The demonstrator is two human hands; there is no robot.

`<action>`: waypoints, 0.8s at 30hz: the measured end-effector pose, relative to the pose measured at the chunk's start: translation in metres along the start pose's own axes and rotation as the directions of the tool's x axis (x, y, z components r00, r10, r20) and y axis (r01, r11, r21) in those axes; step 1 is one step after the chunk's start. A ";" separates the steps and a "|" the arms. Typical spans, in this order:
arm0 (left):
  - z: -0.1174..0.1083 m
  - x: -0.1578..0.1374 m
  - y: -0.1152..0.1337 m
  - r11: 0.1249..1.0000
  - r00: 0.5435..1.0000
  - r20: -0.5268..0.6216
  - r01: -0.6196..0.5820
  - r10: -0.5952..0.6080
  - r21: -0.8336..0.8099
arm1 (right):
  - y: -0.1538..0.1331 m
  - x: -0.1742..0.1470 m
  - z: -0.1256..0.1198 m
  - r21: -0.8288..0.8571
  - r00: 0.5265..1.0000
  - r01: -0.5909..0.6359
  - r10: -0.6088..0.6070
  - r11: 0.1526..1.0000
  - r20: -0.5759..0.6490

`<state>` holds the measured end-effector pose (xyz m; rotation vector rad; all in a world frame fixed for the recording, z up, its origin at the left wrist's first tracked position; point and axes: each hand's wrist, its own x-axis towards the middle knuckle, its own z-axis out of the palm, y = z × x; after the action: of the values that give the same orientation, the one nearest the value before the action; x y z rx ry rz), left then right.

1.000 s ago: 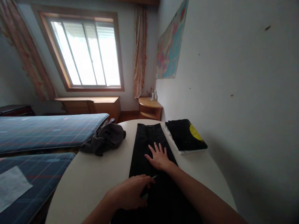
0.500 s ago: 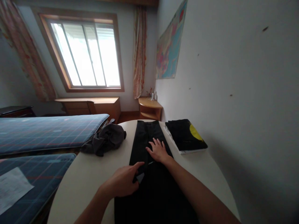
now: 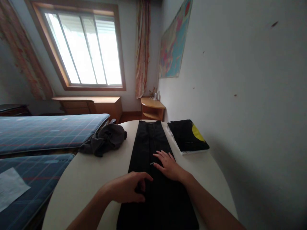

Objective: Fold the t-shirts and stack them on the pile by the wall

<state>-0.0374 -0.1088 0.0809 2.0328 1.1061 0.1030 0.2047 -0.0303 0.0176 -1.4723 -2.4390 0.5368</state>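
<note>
Here, the right hand [image 3: 171, 167] is lying open, presumably steadying the black garment [image 3: 158, 204] beneath; the left hand [image 3: 126, 187] is resting curved, grip unclear.

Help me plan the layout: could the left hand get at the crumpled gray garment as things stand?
Probably yes: from the left hand, at the left edge of the black garment, only white tabletop shows toward the crumpled gray garment; some forward stretch seems needed.
</note>
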 end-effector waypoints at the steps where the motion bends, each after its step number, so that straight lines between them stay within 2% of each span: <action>1: 0.003 0.002 0.001 0.999 0.999 -0.014 -0.033 0.033 -0.038 | 0.001 -0.001 0.000 0.007 1.000 0.004 -0.004 1.000 0.006; 3: 0.009 0.007 0.003 0.985 0.996 0.052 -0.056 0.066 -0.163 | 0.003 -0.002 -0.002 0.015 1.000 0.009 -0.010 1.000 0.014; 5: 0.017 0.013 0.003 0.958 0.979 0.191 -0.007 0.065 -0.288 | 0.005 -0.002 -0.002 0.013 1.000 0.018 -0.019 1.000 0.016; 6: 0.020 0.016 0.002 0.953 0.973 0.221 0.001 0.069 -0.303 | 0.006 -0.001 -0.002 0.011 1.000 0.022 -0.022 1.000 0.011; 7: 0.023 0.018 0.002 0.962 0.977 0.197 -0.027 0.082 -0.270 | 0.007 0.000 -0.001 0.008 1.000 0.025 -0.025 1.000 0.002; 9: 0.026 0.022 -0.001 0.987 0.989 0.033 -0.138 0.141 -0.077 | 0.009 0.001 0.002 0.004 0.999 0.028 -0.028 1.000 -0.020; 11: 0.027 0.024 -0.005 0.972 0.974 -0.076 -0.203 0.213 0.116 | 0.010 0.002 0.005 0.001 0.999 0.027 -0.027 1.000 -0.040; 16: 0.027 0.025 -0.007 0.952 0.969 -0.059 -0.221 0.238 0.209 | 0.011 0.002 0.007 -0.007 0.999 0.027 -0.027 1.000 -0.041; 24: 0.041 0.030 0.014 0.892 0.924 -0.059 -0.347 0.378 0.289 | 0.018 0.000 -0.001 -0.015 0.993 0.095 -0.096 0.995 -0.071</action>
<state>0.0071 -0.1160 0.0540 2.4966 0.8268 0.2722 0.2195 -0.0221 0.0106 -1.3475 -2.4463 0.4431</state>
